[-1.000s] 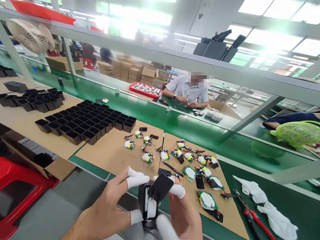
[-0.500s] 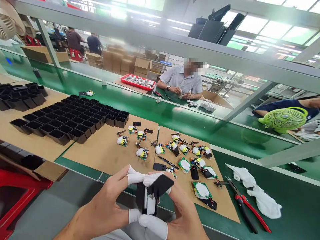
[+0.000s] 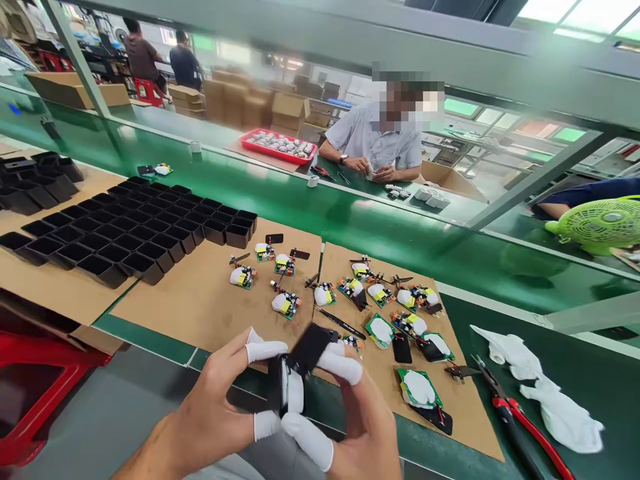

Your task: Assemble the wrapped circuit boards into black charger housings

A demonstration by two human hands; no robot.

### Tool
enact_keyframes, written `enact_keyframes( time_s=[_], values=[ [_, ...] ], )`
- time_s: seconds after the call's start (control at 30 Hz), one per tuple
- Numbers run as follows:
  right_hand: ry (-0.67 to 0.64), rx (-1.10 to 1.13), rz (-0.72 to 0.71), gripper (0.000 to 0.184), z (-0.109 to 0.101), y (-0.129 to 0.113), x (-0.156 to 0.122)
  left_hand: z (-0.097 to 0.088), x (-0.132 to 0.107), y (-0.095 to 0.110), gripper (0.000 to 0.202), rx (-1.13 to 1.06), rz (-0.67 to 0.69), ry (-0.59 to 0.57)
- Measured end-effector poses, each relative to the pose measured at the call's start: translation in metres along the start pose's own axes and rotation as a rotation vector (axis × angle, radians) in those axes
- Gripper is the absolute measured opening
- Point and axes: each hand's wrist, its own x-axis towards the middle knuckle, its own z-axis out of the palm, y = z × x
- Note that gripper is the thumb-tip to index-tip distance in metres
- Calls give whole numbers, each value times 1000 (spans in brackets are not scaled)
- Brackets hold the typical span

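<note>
Left hand (image 3: 215,393) grips a black case (image 3: 275,383) between a finger at its upper end and the thumb at its lower end, all in white finger covers. Right hand (image 3: 363,413) closes on the same case from the other side, its thumb at the lower end and a finger beside the black plate (image 3: 309,348), though whether that finger presses the plate I cannot tell. Between the two hands, a white-faced block (image 3: 295,393) sits in the case, the plate tilted above it. Just right of the right hand lies a green board with a white pad (image 3: 419,389); beyond both hands, smaller circuit boards (image 3: 243,277) are scattered over cardboard (image 3: 185,307), with black tweezers (image 3: 343,323) among them. Farther out past the left hand, open black cases (image 3: 135,230) stand in close rows. Well to the right of the right hand, red-and-black pliers (image 3: 500,402) lie on the green table (image 3: 575,357) next to white cloth (image 3: 570,417). Across from the hands, a person in a grey shirt (image 3: 383,140) sits near a red tray (image 3: 280,153).
</note>
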Motion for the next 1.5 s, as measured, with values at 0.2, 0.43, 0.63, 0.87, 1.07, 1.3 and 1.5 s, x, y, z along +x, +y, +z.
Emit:
enact_keyframes(
  time_s=[0.2,0.43,0.63,0.87,1.07,1.3,1.5],
  values=[
    [301,-49,-122,66,50,9,-25,16,4,-9,58,113,-55,167],
    [694,564,433,20,72,49,-31,18,-14,-7,65,152,-113,215],
    [439,972,642,43,80,62,-51,41,-21,-22,68,-451,-381,14],
    [603,1338,787,40,103,64,-74,55,-9,-12,74,-748,-500,50],
    [641,1366,855,41,104,45,-60,50,7,13,71,-797,-561,128],
    [620,447,557,44,53,55,-56,40,8,26,75,-821,-661,166],
    [587,-43,390,49,-18,74,-60,38,5,27,76,-835,-684,174]
  ],
)
